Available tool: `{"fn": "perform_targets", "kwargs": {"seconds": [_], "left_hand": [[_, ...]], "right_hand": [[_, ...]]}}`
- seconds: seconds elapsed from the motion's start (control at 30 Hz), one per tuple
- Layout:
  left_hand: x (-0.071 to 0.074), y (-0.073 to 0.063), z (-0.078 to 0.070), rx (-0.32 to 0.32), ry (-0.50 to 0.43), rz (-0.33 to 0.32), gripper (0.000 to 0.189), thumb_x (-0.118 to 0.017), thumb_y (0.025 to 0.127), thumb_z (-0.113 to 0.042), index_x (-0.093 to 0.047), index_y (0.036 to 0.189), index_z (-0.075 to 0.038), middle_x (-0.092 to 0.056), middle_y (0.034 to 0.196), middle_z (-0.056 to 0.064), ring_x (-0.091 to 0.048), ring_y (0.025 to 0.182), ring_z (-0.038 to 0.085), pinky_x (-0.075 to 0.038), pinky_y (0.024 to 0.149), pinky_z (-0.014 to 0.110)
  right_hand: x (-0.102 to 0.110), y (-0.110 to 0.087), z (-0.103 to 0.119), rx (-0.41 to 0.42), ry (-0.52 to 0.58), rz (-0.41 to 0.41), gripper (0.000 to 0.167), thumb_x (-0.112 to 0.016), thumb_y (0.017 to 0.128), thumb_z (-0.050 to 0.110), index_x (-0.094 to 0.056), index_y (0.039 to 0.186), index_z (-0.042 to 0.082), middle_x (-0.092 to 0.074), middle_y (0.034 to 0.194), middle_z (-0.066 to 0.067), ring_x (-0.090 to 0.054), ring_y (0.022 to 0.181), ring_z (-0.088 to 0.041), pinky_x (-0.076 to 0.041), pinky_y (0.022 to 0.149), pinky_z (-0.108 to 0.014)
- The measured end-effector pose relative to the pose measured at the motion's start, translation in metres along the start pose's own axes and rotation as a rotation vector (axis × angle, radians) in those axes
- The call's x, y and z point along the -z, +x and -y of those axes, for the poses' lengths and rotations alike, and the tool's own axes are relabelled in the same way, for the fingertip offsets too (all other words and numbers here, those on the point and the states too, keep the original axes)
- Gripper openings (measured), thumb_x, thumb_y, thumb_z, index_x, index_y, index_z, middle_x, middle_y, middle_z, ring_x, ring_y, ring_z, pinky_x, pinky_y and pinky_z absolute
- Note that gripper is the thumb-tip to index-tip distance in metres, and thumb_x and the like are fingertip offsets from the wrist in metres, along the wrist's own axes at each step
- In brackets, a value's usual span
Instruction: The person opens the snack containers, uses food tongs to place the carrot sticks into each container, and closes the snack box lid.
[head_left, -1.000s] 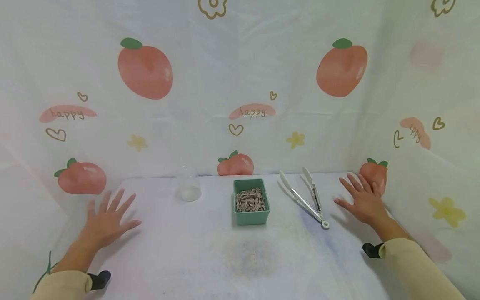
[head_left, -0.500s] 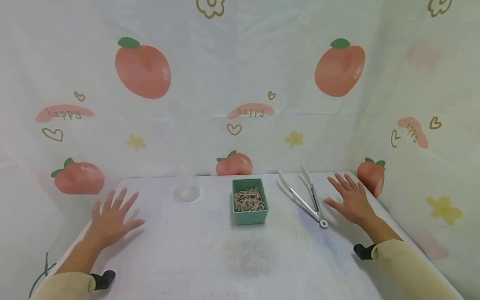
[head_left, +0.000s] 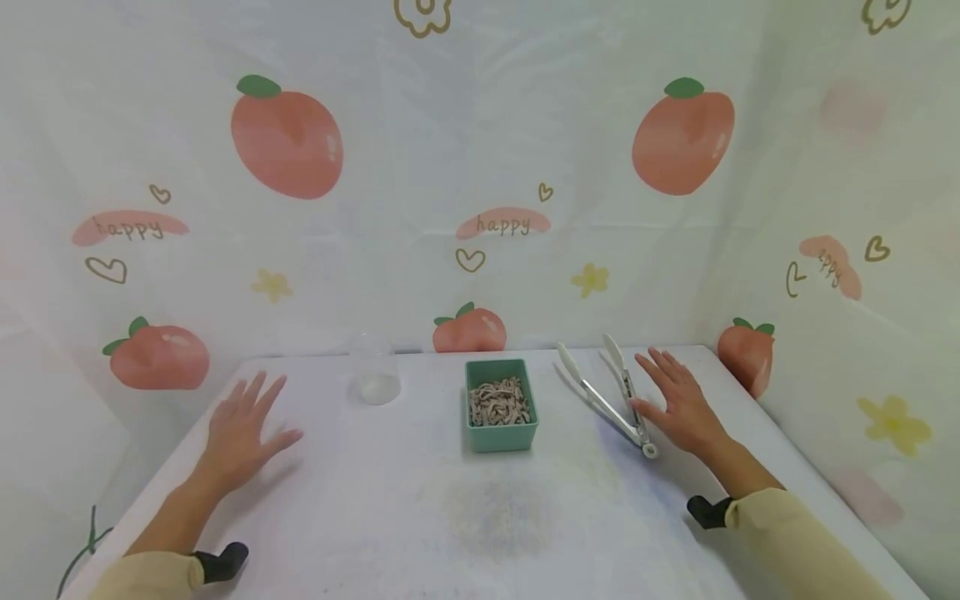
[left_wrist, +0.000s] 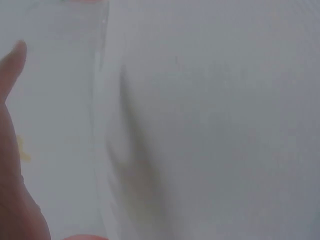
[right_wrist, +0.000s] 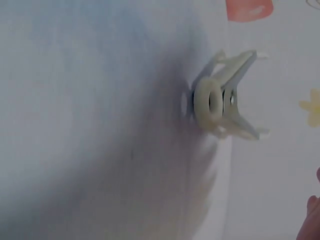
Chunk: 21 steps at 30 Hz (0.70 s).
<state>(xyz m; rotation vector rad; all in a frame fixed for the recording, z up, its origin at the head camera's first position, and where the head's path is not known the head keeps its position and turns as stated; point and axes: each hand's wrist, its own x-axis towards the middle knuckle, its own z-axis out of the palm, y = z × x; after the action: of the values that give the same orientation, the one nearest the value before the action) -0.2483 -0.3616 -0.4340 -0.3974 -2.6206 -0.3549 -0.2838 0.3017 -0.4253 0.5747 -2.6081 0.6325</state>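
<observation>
My right hand (head_left: 681, 408) hovers with straight fingers just right of a pair of tongs (head_left: 600, 405), the thumb overlapping one arm in the head view; whether it touches cannot be told. The tongs lie spread on the table, pale tips pointing away and ring end nearer; in the right wrist view the ring (right_wrist: 209, 102) faces the camera. My left hand (head_left: 242, 437) holds nothing above the left part of the table, fingers extended. Between the hands stands a green rectangular container (head_left: 501, 437) filled with greyish-brown strips (head_left: 500, 403). A clear cup (head_left: 377, 375) stands left of it.
The white table (head_left: 360, 508) has faint stains near its middle. A white curtain (head_left: 405, 150) printed with peaches closes off the back and sides. A dark green cord (head_left: 92, 540) hangs at the lower left.
My right hand has moved left to the tongs. My left hand has shifted slightly right and inward. The tongs, container and cup have stayed in place.
</observation>
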Motion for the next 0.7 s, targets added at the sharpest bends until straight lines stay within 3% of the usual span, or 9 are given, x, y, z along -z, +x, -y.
{"fn": "perform_targets", "kwargs": {"seconds": [0.23,0.57,0.7], "left_hand": [[-0.002,0.007,-0.018,0.021,-0.139,-0.043,0.084,-0.065,0.090,-0.041,-0.021,0.155,-0.012,-0.018,0.155,0.028,-0.007,0.143,0.045,0.001,0.111,0.062],[0.000,0.021,-0.049,0.125,-0.400,-0.053,0.083,-0.069,0.090,-0.029,-0.020,0.155,-0.012,-0.016,0.158,0.022,-0.012,0.142,0.045,-0.008,0.106,0.070],[-0.002,0.032,-0.061,0.168,-0.477,-0.060,0.083,-0.067,0.092,-0.030,-0.017,0.156,-0.014,-0.015,0.159,0.018,-0.013,0.143,0.043,-0.013,0.105,0.070]], "right_hand": [[-0.008,0.005,0.019,-0.034,0.100,0.006,0.074,-0.064,0.092,0.037,-0.027,0.154,0.018,-0.018,0.159,-0.016,-0.011,0.144,-0.041,-0.019,0.100,-0.074],[-0.020,0.014,0.042,0.003,0.244,-0.031,0.069,-0.065,0.093,0.026,-0.032,0.152,0.016,-0.027,0.156,-0.016,-0.024,0.141,-0.041,-0.023,0.103,-0.068],[-0.024,0.017,0.049,0.024,0.322,-0.042,0.066,-0.066,0.093,0.020,-0.035,0.150,0.013,-0.034,0.152,-0.018,-0.038,0.131,-0.045,-0.031,0.100,-0.066]]}}
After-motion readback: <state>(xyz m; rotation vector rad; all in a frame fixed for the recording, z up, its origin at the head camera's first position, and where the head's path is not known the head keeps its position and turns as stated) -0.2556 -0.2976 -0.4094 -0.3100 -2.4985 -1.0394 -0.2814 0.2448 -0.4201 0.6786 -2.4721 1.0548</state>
